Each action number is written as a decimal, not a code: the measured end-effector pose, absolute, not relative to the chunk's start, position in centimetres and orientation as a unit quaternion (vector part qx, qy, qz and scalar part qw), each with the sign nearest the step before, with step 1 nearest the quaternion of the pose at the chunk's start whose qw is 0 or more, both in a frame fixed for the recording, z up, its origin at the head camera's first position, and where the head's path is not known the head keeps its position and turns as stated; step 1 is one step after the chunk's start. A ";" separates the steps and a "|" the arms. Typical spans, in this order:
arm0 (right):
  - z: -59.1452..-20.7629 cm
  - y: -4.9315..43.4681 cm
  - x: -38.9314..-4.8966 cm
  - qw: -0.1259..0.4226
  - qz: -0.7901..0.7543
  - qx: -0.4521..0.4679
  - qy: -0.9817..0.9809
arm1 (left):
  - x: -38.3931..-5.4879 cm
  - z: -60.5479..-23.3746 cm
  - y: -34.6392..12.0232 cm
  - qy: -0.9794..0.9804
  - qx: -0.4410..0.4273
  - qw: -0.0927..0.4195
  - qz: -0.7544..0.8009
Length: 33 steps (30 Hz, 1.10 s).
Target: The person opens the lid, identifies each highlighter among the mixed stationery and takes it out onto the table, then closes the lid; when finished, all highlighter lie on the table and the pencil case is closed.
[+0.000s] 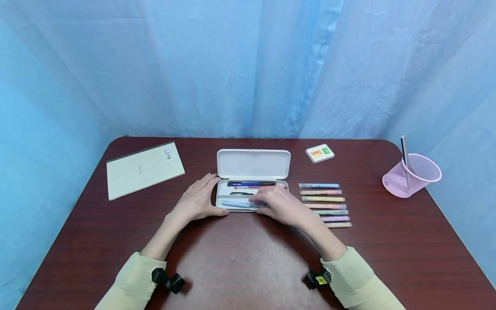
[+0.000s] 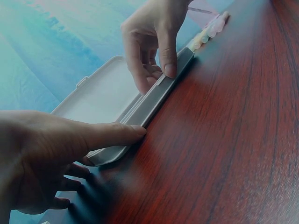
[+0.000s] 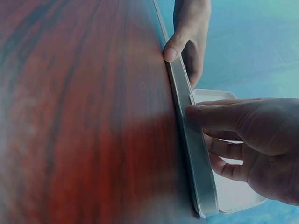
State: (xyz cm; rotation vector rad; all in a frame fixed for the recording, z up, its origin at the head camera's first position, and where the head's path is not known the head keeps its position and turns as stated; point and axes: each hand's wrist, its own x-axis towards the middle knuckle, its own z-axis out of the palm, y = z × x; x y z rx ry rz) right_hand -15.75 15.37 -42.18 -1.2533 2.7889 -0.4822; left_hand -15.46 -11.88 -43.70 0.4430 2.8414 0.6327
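Observation:
An open white pencil case (image 1: 253, 163) stands on the table with its lid raised. Blue pen (image 1: 252, 184), a red pen and a short dark item lie in its back compartment; a light blue marker (image 1: 238, 203) lies in the front one. My left hand (image 1: 199, 198) holds the case's left end, thumb along the front wall and fingers at the far left corner. Reaching into the front compartment, my right hand (image 1: 280, 204) has its fingers around the marker's right end, which they partly hide. Its thumb (image 3: 194, 112) is at the front rim.
Several pastel markers (image 1: 323, 199) lie in a row right of the case, the lower ones partly behind my right arm. A small flat case (image 1: 320, 153) lies behind them. The pink mesh pen cup (image 1: 410, 174) leans at far right; a notebook (image 1: 145, 170) lies left.

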 end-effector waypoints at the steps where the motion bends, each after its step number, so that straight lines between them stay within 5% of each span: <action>1: -42.2 15.3 -15.7 0.027 -0.160 -0.405 0.900 | -15.5 -43.7 -11.9 0.960 0.150 0.098 0.213; 33: -42.3 15.8 -16.2 0.020 -0.220 -0.400 0.890 | -15.4 -43.6 -12.0 0.960 0.152 0.100 0.214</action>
